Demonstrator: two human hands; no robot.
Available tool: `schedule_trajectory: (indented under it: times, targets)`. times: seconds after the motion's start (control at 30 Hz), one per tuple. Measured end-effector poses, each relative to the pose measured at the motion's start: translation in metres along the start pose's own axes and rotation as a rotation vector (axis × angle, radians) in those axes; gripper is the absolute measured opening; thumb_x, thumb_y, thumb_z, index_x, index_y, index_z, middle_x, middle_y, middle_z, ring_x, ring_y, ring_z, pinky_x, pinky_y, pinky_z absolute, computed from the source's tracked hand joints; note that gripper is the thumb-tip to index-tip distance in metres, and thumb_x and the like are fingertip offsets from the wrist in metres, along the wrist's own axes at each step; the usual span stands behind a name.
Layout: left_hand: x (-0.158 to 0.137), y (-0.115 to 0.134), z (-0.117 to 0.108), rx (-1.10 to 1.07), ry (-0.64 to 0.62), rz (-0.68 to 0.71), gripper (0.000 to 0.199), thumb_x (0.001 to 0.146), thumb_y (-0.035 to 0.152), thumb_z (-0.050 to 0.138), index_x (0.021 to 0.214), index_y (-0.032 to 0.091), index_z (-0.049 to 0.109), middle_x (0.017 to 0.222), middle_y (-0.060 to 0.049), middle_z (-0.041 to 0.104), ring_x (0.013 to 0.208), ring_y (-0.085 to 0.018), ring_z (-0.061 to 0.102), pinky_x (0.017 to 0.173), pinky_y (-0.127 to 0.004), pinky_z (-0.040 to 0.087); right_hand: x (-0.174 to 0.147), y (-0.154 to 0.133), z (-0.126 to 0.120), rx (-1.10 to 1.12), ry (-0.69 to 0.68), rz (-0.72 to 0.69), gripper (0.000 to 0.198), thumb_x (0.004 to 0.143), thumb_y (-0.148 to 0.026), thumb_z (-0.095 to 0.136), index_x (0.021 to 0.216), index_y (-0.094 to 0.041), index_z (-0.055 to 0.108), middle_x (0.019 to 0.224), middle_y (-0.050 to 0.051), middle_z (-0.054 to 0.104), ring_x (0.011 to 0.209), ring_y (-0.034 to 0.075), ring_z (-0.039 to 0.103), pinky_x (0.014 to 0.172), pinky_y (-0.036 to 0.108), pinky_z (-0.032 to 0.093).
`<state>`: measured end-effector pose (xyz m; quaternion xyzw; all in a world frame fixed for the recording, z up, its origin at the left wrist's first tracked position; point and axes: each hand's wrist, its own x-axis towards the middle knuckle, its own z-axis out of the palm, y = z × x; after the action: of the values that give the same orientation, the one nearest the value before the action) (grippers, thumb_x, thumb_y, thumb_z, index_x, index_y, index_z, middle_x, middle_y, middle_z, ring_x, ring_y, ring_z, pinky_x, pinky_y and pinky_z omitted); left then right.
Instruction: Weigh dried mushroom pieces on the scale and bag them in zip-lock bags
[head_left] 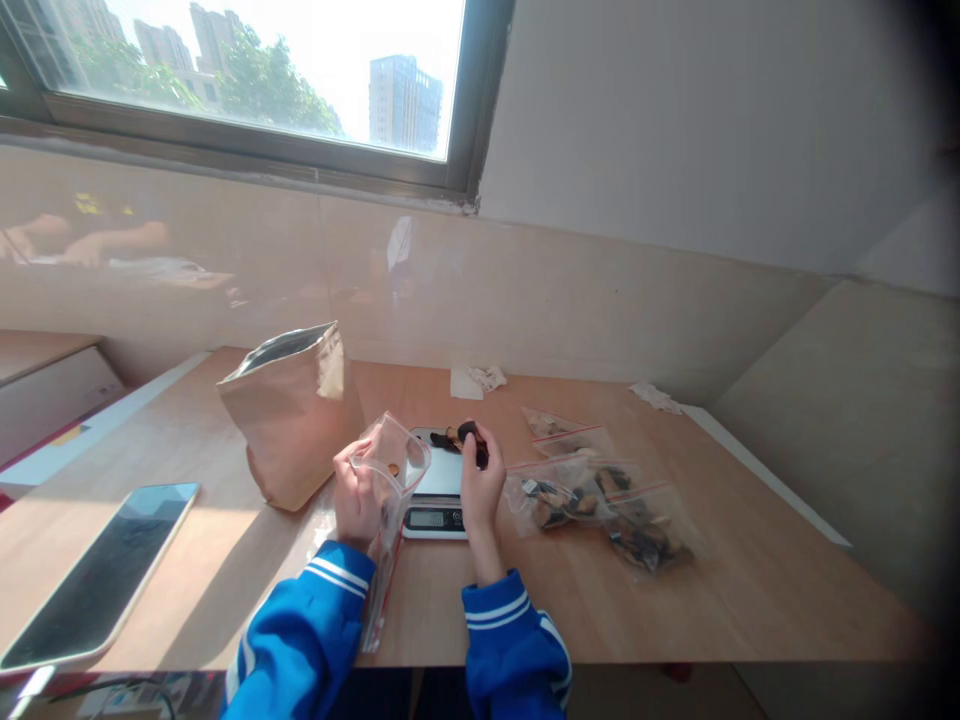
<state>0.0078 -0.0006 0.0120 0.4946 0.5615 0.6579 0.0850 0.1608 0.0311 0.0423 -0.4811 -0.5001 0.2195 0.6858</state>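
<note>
In the middle of the table lies a small digital scale (433, 483) with a lit display at its front. Dark brown and black dried pieces (444, 440) rest at the back of its plate. My right hand (484, 492) is over the scale's right side, fingers closed on a dark dried piece (466, 430); its exact kind is unclear. To the left of the scale, my left hand (355, 503) grips a clear zip bag (395, 447) with its mouth spread toward the scale. A small brown bit shows in or through that bag.
A brown paper pouch (296, 430) stands open at back left. A phone (105, 575) with a cable lies at left. Several filled zip bags (566, 500) lie right of the scale. Crumpled paper (487, 378) sits by the wall.
</note>
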Motion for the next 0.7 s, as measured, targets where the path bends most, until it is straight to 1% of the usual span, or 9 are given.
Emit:
schedule_trajectory:
  times: [0.07, 0.1, 0.23, 0.3, 0.43, 0.5, 0.57, 0.63, 0.7]
  targets:
    - [-0.001, 0.001, -0.001, 0.038, -0.030, 0.046, 0.047, 0.093, 0.049, 0.029, 0.116, 0.015, 0.051, 0.115, -0.015, 0.060, 0.104, -0.026, 0.061, 0.086, -0.043, 0.050, 0.003, -0.012, 0.004, 0.025, 0.001, 0.015, 0.035, 0.090, -0.038, 0.044, 0.110, -0.014, 0.062, 0.110, 0.014, 0.065, 0.101, 0.023, 0.060, 0.086, 0.037, 0.049]
    - [-0.001, 0.001, -0.001, 0.047, -0.047, 0.065, 0.049, 0.093, 0.050, 0.028, 0.117, 0.015, 0.051, 0.117, -0.016, 0.060, 0.105, -0.026, 0.061, 0.086, -0.043, 0.049, 0.004, -0.020, 0.006, 0.037, -0.046, 0.013, 0.034, 0.090, -0.036, 0.044, 0.110, -0.015, 0.063, 0.109, 0.013, 0.066, 0.100, 0.023, 0.061, 0.086, 0.036, 0.049]
    - [-0.001, -0.003, -0.002, 0.075, -0.126, 0.111, 0.052, 0.094, 0.051, 0.024, 0.121, 0.015, 0.050, 0.121, -0.017, 0.057, 0.112, -0.026, 0.058, 0.090, -0.041, 0.048, 0.008, -0.055, 0.013, 0.013, -0.403, -0.059, 0.025, 0.087, -0.026, 0.048, 0.101, -0.019, 0.068, 0.100, 0.007, 0.067, 0.094, 0.019, 0.063, 0.084, 0.031, 0.050]
    - [-0.002, -0.006, -0.002, 0.098, -0.141, 0.122, 0.052, 0.094, 0.051, 0.024, 0.121, 0.015, 0.051, 0.121, -0.016, 0.057, 0.112, -0.026, 0.059, 0.090, -0.041, 0.048, 0.008, -0.071, 0.013, -0.034, -0.539, -0.083, 0.024, 0.087, -0.022, 0.049, 0.101, -0.021, 0.068, 0.097, 0.006, 0.066, 0.092, 0.018, 0.063, 0.082, 0.029, 0.050]
    - [-0.003, -0.009, -0.002, 0.089, -0.143, 0.150, 0.050, 0.095, 0.049, 0.025, 0.121, 0.016, 0.052, 0.123, -0.016, 0.056, 0.114, -0.026, 0.058, 0.092, -0.042, 0.047, 0.005, -0.093, 0.006, -0.157, -0.766, -0.090, 0.024, 0.085, -0.022, 0.054, 0.106, -0.023, 0.066, 0.101, 0.005, 0.063, 0.098, 0.020, 0.060, 0.090, 0.035, 0.047]
    - [-0.004, -0.009, -0.002, 0.032, -0.133, 0.135, 0.048, 0.095, 0.048, 0.026, 0.124, 0.016, 0.048, 0.123, -0.016, 0.057, 0.114, -0.026, 0.058, 0.092, -0.042, 0.047, 0.002, -0.098, 0.002, -0.178, -0.822, -0.058, 0.027, 0.086, -0.027, 0.057, 0.112, -0.025, 0.062, 0.105, 0.005, 0.062, 0.099, 0.021, 0.059, 0.090, 0.037, 0.047]
    - [-0.005, -0.008, -0.002, -0.008, -0.136, 0.110, 0.047, 0.095, 0.048, 0.027, 0.125, 0.016, 0.045, 0.122, -0.015, 0.059, 0.112, -0.025, 0.059, 0.090, -0.042, 0.048, 0.001, -0.101, 0.000, -0.166, -0.826, -0.029, 0.030, 0.088, -0.034, 0.055, 0.116, -0.024, 0.059, 0.110, 0.006, 0.061, 0.101, 0.020, 0.059, 0.089, 0.036, 0.048]
    - [-0.005, -0.007, -0.001, -0.006, -0.139, 0.103, 0.048, 0.094, 0.050, 0.027, 0.122, 0.016, 0.048, 0.120, -0.014, 0.060, 0.109, -0.025, 0.060, 0.089, -0.041, 0.049, 0.001, -0.101, 0.002, -0.131, -0.790, -0.056, 0.031, 0.092, -0.037, 0.050, 0.117, -0.022, 0.058, 0.114, 0.008, 0.059, 0.105, 0.020, 0.058, 0.092, 0.035, 0.046]
    - [-0.005, -0.005, 0.000, 0.005, -0.127, 0.096, 0.050, 0.093, 0.053, 0.028, 0.116, 0.016, 0.053, 0.120, -0.015, 0.060, 0.109, -0.025, 0.060, 0.089, -0.040, 0.049, 0.003, -0.098, 0.006, -0.071, -0.709, -0.131, 0.029, 0.095, -0.034, 0.044, 0.114, -0.020, 0.059, 0.115, 0.008, 0.059, 0.109, 0.019, 0.056, 0.096, 0.034, 0.044]
